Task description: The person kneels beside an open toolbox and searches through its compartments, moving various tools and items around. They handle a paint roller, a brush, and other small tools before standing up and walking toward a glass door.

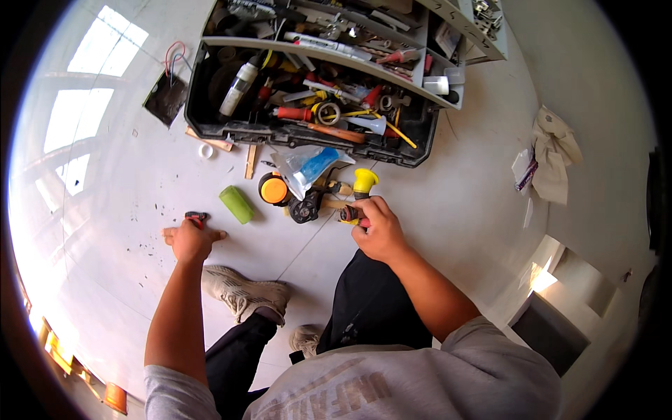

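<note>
My left hand (192, 240) is low over the floor, thumb and an outer finger spread to the sides. A small red-and-black tool (197, 217) shows just beyond its knuckles; its remaining fingers are hidden. My right hand (380, 227) is closed around the dark neck of a tool with a flared yellow end (365, 181). Red, black and yellow parts (352, 215) show by its fingertips; whether they belong to that tool, I cannot tell. Left of it are a black round-bodied tool (305, 208), an orange-faced tape measure (274, 190) and a clear bag with a blue item (315, 166).
A black toolbox (420, 147) packed with hand tools and grey trays stands ahead. On the floor are a green cylinder (236, 204), a white ring (205, 150), wood strips (250, 162), and an open box with wires (166, 98). Crumpled beige cloth (553, 155) lies right. My shoe (246, 290) is below.
</note>
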`<state>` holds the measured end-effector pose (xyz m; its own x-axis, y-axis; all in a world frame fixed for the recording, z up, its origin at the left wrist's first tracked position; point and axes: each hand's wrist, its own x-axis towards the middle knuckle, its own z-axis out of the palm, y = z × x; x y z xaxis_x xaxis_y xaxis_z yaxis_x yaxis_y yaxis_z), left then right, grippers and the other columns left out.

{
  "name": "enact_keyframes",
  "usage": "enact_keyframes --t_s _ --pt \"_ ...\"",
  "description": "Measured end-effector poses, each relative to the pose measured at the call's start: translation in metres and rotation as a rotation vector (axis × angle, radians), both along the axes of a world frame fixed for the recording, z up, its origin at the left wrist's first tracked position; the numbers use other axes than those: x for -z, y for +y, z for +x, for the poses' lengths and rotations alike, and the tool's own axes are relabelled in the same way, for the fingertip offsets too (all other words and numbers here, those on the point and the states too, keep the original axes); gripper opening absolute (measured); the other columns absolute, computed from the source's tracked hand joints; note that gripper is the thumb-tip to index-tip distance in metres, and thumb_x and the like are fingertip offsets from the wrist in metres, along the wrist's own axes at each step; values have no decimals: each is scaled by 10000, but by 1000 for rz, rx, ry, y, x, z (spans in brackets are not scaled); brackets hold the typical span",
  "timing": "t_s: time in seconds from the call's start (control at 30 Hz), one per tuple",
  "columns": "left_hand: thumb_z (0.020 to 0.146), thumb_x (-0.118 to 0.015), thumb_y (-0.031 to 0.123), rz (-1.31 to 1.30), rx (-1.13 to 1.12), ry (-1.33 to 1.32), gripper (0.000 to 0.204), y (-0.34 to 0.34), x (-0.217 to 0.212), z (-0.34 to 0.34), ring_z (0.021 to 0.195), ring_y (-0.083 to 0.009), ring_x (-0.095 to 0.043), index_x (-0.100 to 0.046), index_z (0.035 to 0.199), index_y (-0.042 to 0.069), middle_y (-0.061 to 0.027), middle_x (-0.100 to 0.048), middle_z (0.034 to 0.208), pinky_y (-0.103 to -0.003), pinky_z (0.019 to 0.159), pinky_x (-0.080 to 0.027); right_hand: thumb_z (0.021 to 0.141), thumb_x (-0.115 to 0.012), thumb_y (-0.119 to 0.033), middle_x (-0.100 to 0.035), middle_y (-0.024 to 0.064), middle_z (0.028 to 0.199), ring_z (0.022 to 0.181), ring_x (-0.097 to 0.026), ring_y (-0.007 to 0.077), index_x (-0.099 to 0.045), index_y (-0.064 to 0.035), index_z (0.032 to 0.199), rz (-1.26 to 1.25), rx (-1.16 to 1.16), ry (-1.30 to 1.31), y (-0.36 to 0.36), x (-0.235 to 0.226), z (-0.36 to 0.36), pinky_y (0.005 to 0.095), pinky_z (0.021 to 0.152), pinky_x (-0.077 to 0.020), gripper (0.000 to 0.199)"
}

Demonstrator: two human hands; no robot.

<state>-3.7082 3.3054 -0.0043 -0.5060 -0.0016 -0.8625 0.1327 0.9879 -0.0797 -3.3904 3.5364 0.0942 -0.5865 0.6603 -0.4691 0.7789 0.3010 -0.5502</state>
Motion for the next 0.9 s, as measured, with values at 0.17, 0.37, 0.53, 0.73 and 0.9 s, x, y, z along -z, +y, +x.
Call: enact_keyframes --t_s 0.17,0.37,0.53,0.73,0.9 --pt "632 -1019 411 -49 23 -13 978 10 -6 -1 1538 -540 -225 -572 1405 14 -497 -102 1618 -510 1177 -420 807 -772 -63 -643 161 1198 992 -699 363 -663 -105 1292 336 -105 -108 5 35 25 431 868 -588 499" --pt "628 -1021 413 -58 -1 -20 976 9 -3 -1 1538 -535 -234 -574 1410 39 -480 -76 1635 -521 1188 -406 876 -754 -108 -729 147 1034 984 -705 333 -733 -7 1033 278 54 132 30 -24 -19 429 869 -573 188" --pt "630 -1018 411 -63 14 -2 981 5 -4 -1 1535 -532 -243 -570 1419 39 -473 -74 1640 -521 1191 -401 926 -729 -105 -724 147 1086 944 -717 285 -728 -30 1114 437 65 157 118 -34 -72 370 804 -576 202" --pt "615 -1025 434 -45 37 25 965 9 -1 2 1525 -547 -258 -595 1365 4 -497 -66 1626 -506 1133 -476 825 -831 -326 -713 186 1242 1156 -678 363 -688 -71 1264 32 -149 -445 212 40 -94 435 983 -541 527" --pt "620 -1024 427 -52 2 30 936 7 -7 1 1534 -541 -244 -607 1346 9 -484 -60 1635 -502 1127 -481 877 -789 -349 -744 185 1161 1085 -726 348 -670 -63 1229 136 -235 -423 215 40 -106 442 902 -577 469"
